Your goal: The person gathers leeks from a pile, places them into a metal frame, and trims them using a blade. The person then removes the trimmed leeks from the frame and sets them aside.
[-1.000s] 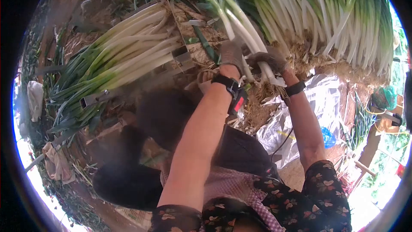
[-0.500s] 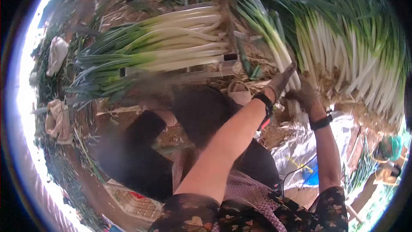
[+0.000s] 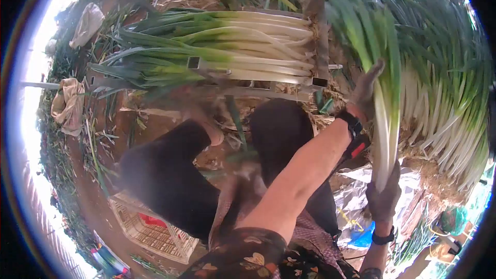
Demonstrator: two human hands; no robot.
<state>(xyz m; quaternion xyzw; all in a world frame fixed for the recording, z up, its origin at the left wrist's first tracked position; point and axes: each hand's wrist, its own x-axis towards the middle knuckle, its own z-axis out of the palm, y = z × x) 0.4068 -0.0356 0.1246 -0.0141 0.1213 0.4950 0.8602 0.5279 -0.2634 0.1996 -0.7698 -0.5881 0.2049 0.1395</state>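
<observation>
A small bundle of leeks (image 3: 386,119) stands nearly upright in front of me, green leaves at the top and white stalks below. My left hand (image 3: 366,90), in a dark glove, grips the bundle from the left, around where green turns white; some of its fingers are hidden behind the stalks. Lower down, my right hand (image 3: 384,194), also gloved, is closed around the white bottom end, covering the roots. To the left, more leeks (image 3: 248,46) lie side by side in a metal frame (image 3: 321,36), white ends to the right.
A large pile of leeks (image 3: 444,103) with soil on its roots fills the right side. Silver sheeting (image 3: 356,196) lies beneath my right arm. At lower left is a plastic crate (image 3: 150,232). Cloth bundles (image 3: 68,106) and leaf scraps lie along the left.
The leek bundle has come more upright and moved right in view. My left hand sits higher along it, and my right hand has moved down to its bottom end.
</observation>
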